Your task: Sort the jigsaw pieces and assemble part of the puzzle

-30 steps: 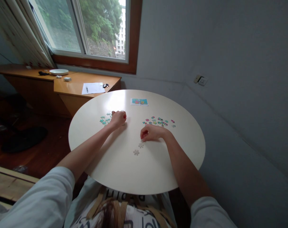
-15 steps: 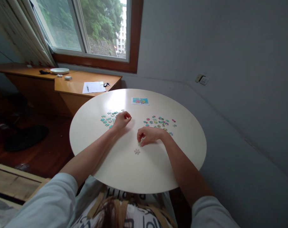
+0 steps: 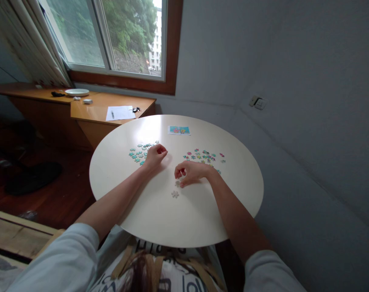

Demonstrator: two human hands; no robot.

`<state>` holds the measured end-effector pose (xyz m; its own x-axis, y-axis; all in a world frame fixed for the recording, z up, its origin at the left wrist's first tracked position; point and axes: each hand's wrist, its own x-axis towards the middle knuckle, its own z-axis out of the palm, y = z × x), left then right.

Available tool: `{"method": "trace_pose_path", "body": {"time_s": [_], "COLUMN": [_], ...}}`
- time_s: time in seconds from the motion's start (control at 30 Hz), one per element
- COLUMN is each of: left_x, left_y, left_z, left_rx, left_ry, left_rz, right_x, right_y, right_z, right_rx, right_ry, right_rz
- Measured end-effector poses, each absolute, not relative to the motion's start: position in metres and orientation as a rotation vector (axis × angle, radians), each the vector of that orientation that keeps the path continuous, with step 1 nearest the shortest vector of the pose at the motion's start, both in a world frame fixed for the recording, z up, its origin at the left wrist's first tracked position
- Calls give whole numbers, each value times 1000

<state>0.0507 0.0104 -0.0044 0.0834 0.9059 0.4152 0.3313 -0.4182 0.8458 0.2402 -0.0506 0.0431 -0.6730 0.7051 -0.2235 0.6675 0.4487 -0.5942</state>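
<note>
My left hand [image 3: 155, 155] rests on the round white table [image 3: 160, 219] with its fingers curled, just right of a scatter of teal puzzle pieces [image 3: 138, 153]. What it holds, if anything, is hidden. My right hand [image 3: 189, 173] has its fingers pinched over a pale puzzle piece [image 3: 177, 183] lying on the table. A second pale piece [image 3: 175, 194] lies loose just in front of it. Several multicoloured pieces [image 3: 204, 155] are spread behind my right hand.
A small picture card [image 3: 179, 130] lies near the table's far edge. Beyond the table, under the window, a wooden desk [image 3: 90, 113] carries a sheet of paper [image 3: 120, 113], keys and a white plate [image 3: 76, 92]. A grey wall with a socket [image 3: 257, 103] runs along the right.
My left hand has shifted right, away from the teal pieces, with its fingers curled up. My right hand has moved slightly left and pinches at the pale piece.
</note>
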Motion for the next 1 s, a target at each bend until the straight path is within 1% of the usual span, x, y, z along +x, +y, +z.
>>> {"method": "trace_pose_path", "body": {"time_s": [0.2, 0.4, 0.5, 0.6, 0.73, 0.83, 1.0], "left_x": [50, 50, 51, 53, 56, 59, 61], "left_y": [10, 9, 11, 10, 4, -2, -4], "left_z": [-5, -6, -7, -7, -5, -5, -8], "left_rx": [1828, 1837, 1807, 1694, 1483, 1388, 1422], "left_ry": [1244, 1255, 1238, 1149, 892, 760, 705], "left_rz": [1342, 1342, 1355, 1281, 975, 840, 838], "right_x": [238, 234, 233, 231, 234, 239, 243], "right_y": [-50, -47, -46, -43, -34, -27, -24], "right_z": [38, 31, 28, 25, 20, 15, 11], "right_rx": [-1249, -1176, -1179, -1196, -1165, -1184, -1212], "right_ry": [-2665, -2634, -2511, -2245, -1976, -1970, -2055], "right_rz": [961, 1030, 1059, 867, 467, 253, 98]}}
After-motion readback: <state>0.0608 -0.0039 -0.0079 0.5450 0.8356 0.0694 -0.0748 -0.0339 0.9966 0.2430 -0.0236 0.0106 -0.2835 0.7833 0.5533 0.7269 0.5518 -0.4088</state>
